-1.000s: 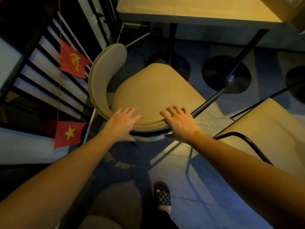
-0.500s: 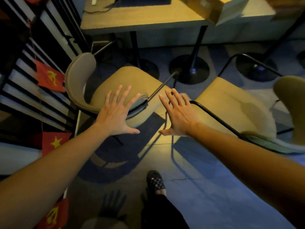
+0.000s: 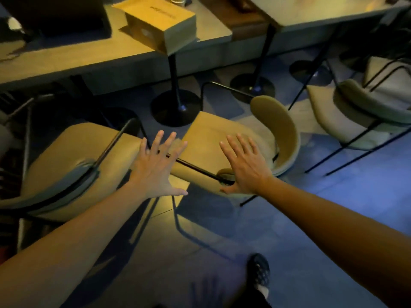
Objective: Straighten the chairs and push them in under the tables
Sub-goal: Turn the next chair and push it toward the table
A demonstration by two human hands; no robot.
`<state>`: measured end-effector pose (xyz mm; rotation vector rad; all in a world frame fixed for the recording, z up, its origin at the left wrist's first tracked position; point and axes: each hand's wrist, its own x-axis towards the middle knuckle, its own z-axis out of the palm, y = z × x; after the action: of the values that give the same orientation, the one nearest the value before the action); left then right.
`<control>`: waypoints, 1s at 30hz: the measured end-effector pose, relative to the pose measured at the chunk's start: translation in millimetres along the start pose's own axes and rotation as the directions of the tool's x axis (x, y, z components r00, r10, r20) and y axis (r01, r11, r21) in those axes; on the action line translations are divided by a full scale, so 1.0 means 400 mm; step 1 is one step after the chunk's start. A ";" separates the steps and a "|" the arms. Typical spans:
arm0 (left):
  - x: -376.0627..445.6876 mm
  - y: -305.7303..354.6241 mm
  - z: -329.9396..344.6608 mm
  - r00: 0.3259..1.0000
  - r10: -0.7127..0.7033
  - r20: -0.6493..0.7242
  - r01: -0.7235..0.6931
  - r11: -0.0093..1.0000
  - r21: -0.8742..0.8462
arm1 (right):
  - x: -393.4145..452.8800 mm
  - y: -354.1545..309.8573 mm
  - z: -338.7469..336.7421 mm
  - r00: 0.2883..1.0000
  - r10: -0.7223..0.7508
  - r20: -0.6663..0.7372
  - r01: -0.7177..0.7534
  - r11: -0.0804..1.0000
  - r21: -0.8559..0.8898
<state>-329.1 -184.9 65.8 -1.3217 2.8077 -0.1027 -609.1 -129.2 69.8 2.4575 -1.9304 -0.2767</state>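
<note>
Head view: both hands were spread flat, grasping nothing. Left hand [image 3: 156,168] hovered over the gap between the left chair [image 3: 73,156] and the middle chair [image 3: 224,143]; right hand [image 3: 245,165] was over the middle chair's seat near its black frame rail [image 3: 195,166]. That chair stood out from the table [image 3: 93,52], backrest turned right. Judged step: reaching for it. Next: grip, square it, push in.

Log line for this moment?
left hand: open, empty | right hand: open, empty, over middle chair | chair: not under table
</note>
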 end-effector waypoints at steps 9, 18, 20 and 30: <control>0.314 0.338 0.121 0.972 0.039 0.230 -0.041 0.999 0.003 | -0.057 0.430 0.195 0.985 -0.007 0.174 0.009 1.000 -0.010; 0.409 0.484 0.171 0.876 0.005 0.483 -0.028 0.999 0.040 | -0.061 0.547 0.316 0.951 -0.129 0.281 0.146 0.988 -0.042; 0.421 0.494 0.174 0.854 0.002 0.521 -0.007 1.000 0.009 | -0.052 0.552 0.323 0.951 -0.160 0.266 0.179 0.983 -0.047; 0.458 0.478 0.160 0.839 -0.007 0.544 -0.058 0.993 0.102 | 0.045 0.556 0.322 0.937 -0.233 0.259 0.261 0.962 -0.078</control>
<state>-589.0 -207.4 -13.4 -1.0726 2.2946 0.0994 -837.3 -187.0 -34.6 2.6989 -1.6190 -0.7064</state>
